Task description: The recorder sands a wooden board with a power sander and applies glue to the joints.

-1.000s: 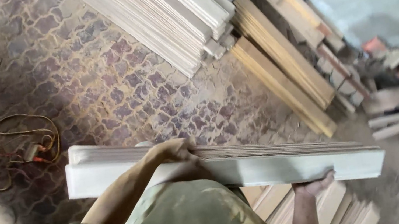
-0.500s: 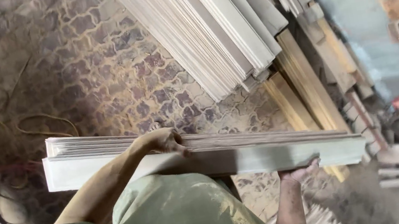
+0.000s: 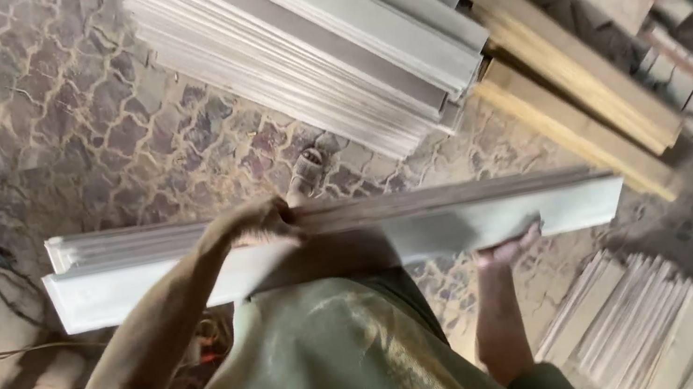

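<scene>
Carrying the bundle of long pale grey wooden mouldings (image 3: 484, 220) level across the waist, the person has turned; the big plank stack (image 3: 321, 47) now sits nearer. Left hand (image 3: 252, 223) clamps over the top, right hand (image 3: 508, 249) cups underneath.

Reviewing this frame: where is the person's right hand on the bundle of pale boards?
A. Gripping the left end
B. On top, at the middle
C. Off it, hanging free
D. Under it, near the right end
D: the right hand sits under the bundle of pale boards near its right end, while the left hand rests on top.
</scene>
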